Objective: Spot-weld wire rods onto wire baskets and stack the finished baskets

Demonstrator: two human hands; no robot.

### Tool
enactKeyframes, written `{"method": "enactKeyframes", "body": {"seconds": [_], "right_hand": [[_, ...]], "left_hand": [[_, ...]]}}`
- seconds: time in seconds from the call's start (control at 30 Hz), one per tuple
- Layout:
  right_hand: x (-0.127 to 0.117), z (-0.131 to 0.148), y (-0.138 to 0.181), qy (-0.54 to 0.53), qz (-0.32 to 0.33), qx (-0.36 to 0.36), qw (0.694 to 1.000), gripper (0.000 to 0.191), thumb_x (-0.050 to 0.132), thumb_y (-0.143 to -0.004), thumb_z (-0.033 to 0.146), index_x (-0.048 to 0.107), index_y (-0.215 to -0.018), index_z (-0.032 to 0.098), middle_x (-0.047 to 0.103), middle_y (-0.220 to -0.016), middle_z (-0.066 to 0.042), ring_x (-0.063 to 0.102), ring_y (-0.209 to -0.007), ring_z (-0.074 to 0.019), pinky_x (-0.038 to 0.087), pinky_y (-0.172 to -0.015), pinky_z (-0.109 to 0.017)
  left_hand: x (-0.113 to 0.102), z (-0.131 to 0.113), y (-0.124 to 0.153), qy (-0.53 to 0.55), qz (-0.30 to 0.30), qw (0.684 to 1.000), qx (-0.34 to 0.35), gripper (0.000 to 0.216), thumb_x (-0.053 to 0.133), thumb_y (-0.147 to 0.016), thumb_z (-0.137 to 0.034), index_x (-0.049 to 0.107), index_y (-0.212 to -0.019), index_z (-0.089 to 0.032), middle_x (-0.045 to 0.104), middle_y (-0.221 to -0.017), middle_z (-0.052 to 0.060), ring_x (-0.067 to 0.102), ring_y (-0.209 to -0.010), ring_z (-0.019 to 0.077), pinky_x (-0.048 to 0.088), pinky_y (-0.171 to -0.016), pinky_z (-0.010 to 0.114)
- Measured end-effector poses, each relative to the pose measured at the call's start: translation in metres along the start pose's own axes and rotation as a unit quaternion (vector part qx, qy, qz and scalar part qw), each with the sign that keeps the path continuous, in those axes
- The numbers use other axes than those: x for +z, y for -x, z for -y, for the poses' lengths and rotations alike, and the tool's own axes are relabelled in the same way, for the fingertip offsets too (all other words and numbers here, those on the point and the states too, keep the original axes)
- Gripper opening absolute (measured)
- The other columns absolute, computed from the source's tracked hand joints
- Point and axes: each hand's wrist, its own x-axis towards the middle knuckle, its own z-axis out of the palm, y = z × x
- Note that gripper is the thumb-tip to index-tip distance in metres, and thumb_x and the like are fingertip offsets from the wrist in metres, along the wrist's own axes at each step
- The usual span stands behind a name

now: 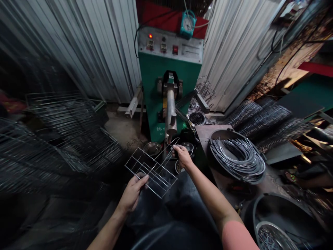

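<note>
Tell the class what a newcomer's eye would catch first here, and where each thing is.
Likely first is the green machine, upright at top centre, with a glowing red light on its panel. Below it, the left hand holds a wire grid, while the right hand seems to pinch thin wire near the machine's metal arm. To the right, a dark basin holds a shiny coil of wire.
</note>
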Motion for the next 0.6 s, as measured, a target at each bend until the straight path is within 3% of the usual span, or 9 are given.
{"method": "enactKeyframes", "body": {"seconds": [0.4, 0.6], "right_hand": [[0.005, 0.002, -0.007, 0.019, -0.011, 0.001, 1.000, 0.036, 0.071, -0.061, 0.046, 0.053, -0.057, 0.016, 0.048, -0.050, 0.004, 0.041, -0.043, -0.0055, 0.031, -0.041, -0.019], [-0.004, 0.004, 0.004, 0.062, -0.007, 0.017, 0.998, 0.042, 0.071, -0.060, 0.054, 0.059, -0.070, 0.015, 0.055, -0.058, 0.002, 0.048, -0.051, -0.0084, 0.040, -0.052, -0.022]], "left_hand": [[0.002, -0.005, -0.005, 0.004, -0.019, 1.000, -0.004, 0.043, 0.080, -0.048, -0.044, 0.057, -0.069, -0.014, 0.052, -0.053, -0.004, 0.043, -0.051, 0.0070, 0.035, -0.051, 0.020], [0.004, -0.002, -0.005, 0.019, -0.034, 0.999, 0.011, 0.044, 0.081, -0.046, -0.043, 0.057, -0.068, -0.014, 0.052, -0.053, -0.004, 0.043, -0.052, 0.0074, 0.035, -0.051, 0.020]]}}
